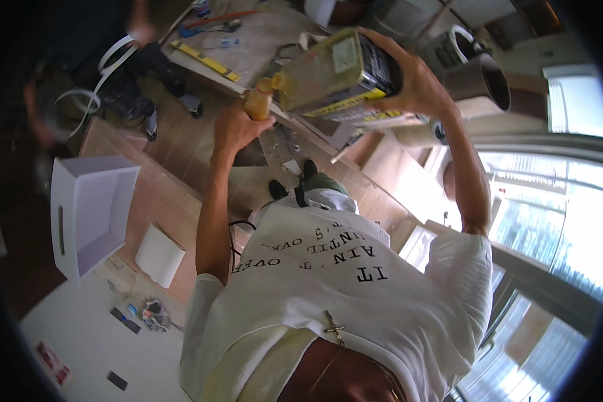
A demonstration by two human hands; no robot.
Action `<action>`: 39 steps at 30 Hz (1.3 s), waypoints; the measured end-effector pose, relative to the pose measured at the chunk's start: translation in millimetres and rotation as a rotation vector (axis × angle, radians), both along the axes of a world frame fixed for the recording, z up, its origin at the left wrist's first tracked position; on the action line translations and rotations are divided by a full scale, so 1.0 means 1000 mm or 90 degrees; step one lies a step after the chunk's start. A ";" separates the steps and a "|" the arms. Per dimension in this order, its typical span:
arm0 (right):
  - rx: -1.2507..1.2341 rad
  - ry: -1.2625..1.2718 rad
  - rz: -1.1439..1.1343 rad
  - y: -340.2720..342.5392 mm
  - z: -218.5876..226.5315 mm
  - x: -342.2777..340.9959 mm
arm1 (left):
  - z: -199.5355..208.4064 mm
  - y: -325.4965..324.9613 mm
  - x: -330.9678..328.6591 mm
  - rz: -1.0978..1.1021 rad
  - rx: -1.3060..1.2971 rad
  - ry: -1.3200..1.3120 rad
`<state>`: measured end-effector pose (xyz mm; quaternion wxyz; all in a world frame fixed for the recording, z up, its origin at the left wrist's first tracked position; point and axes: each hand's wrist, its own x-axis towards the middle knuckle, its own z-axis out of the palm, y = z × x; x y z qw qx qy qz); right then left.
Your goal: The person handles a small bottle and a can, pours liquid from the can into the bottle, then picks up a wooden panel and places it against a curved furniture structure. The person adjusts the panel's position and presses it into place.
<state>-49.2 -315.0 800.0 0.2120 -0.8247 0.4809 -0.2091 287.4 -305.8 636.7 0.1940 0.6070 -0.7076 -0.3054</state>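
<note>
My left hand (236,128) is closed around a small amber bottle (258,100), held up in front of my chest. My right hand (417,79) grips the bottom end of a large rectangular yellowish tin can (328,70). The can is tipped sideways, its spout touching the mouth of the small bottle. Both arms reach out from my white printed T-shirt (342,295). My dark shoes (291,182) show below the bottle on the wooden floor.
A white open box (90,208) and a white paper roll (159,256) lie at the left. A yellow spirit level (204,60) and tools lie on a board beyond. A dark bucket (484,82) stands at the right. Another person (114,60) in dark clothes is at the upper left.
</note>
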 end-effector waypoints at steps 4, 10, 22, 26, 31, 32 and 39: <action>-0.030 0.004 -0.016 -0.004 0.004 -0.035 | -0.006 -0.024 -0.034 -0.037 -0.018 -0.021; -0.063 -0.144 -0.034 -0.017 0.015 -0.092 | -0.013 -0.040 -0.083 -0.058 0.026 0.083; 0.009 -0.188 -0.082 -0.046 -0.030 -0.151 | -0.006 -0.079 -0.149 -0.068 0.034 0.043; 0.022 -0.175 -0.091 -0.050 -0.041 -0.175 | -0.002 -0.086 -0.175 -0.088 0.089 0.011; 0.048 -0.144 -0.134 -0.041 -0.052 -0.201 | 0.000 -0.096 -0.195 -0.116 0.085 -0.075; 0.051 -0.140 -0.141 -0.036 -0.056 -0.206 | -0.004 -0.096 -0.198 -0.124 0.091 -0.074; 0.122 -0.154 -0.188 -0.019 -0.081 -0.229 | -0.027 -0.092 -0.212 -0.130 0.090 -0.037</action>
